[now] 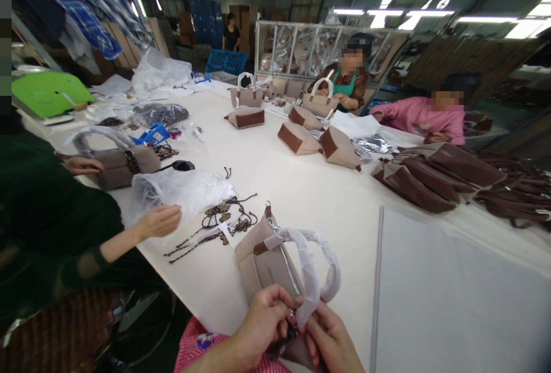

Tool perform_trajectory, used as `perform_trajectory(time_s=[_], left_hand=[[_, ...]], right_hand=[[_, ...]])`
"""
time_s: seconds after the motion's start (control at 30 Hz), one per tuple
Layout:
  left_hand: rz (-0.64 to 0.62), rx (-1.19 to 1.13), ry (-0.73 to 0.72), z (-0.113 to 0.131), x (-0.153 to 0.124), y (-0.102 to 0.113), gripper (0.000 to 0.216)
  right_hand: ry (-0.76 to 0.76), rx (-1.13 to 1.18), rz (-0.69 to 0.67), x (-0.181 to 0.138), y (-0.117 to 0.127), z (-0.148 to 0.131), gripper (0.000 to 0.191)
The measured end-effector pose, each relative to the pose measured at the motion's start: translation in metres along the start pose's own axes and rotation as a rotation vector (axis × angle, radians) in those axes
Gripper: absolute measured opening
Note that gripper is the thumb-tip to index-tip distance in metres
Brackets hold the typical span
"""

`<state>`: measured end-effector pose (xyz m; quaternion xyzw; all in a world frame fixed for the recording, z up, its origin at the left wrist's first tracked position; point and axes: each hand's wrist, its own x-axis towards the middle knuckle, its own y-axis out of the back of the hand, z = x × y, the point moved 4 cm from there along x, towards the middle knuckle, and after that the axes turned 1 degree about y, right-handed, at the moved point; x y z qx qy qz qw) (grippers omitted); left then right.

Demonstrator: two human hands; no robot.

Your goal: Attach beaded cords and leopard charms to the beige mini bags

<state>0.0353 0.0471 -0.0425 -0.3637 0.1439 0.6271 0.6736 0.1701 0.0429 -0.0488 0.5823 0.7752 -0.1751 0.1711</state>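
Note:
A beige handbag (269, 264) with brown trim stands before me at the table's near edge. White wrapping covers its two handles (307, 269), and a silver zipper runs along the top. My left hand (267, 317) is closed, thumb and fingers pinching a small metal fitting (293, 317) at the bag's near end. Right beside it, my right hand (328, 335) is closed on the same end, below the wrapped handle. Something dark hangs between the hands, mostly hidden by the fingers. Patterned cords with black-and-tan pieces (224, 218) lie just beyond the bag, to the left.
At left, a co-worker's hand (159, 221) is near a clear plastic bag (181, 189); the other touches another handbag (129, 166). More handbags (245, 117) stand farther back, near two seated people. Brown bag pieces (439, 175) are piled right. A grey sheet (456, 298) covers the right side.

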Motion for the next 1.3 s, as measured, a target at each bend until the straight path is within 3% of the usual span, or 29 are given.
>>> perform_trajectory(time_s=[0.13, 0.33, 0.47, 0.53, 0.63, 0.83, 0.97, 1.2, 1.3], left_hand=[[0.016, 0.004, 0.1, 0.003, -0.007, 0.004, 0.023], [0.049, 0.029, 0.092, 0.004, -0.006, 0.003, 0.022], [0.036, 0.214, -0.055, 0.01, -0.01, 0.004, 0.018], [0.025, 0.398, -0.169, 0.015, -0.016, 0.006, 0.006], [0.025, 0.538, -0.296, 0.018, -0.023, 0.007, 0.011], [0.047, 0.023, 0.054, -0.004, -0.011, 0.009, 0.02], [0.036, -0.165, 0.199, -0.006, -0.009, 0.009, 0.03], [0.091, -0.132, 0.241, -0.011, -0.013, 0.004, 0.017], [0.116, 0.068, 0.167, 0.011, -0.01, -0.004, 0.016]], right_hand=[[-0.002, 0.027, -0.027, -0.003, 0.0, 0.007, 0.054], [-0.007, 0.086, -0.043, -0.004, -0.002, 0.023, 0.051], [0.0, 0.104, -0.059, -0.006, -0.006, 0.024, 0.049], [-0.012, 0.134, -0.057, -0.008, -0.006, 0.024, 0.048], [-0.007, 0.149, -0.058, -0.01, -0.005, 0.023, 0.047], [0.031, 0.083, -0.09, -0.009, -0.003, 0.025, 0.043], [0.018, 0.04, -0.143, -0.008, -0.005, 0.013, 0.045], [-0.114, 0.071, -0.17, 0.0, -0.012, 0.003, 0.061], [-0.1, -0.044, -0.147, -0.002, -0.008, 0.001, 0.054]])
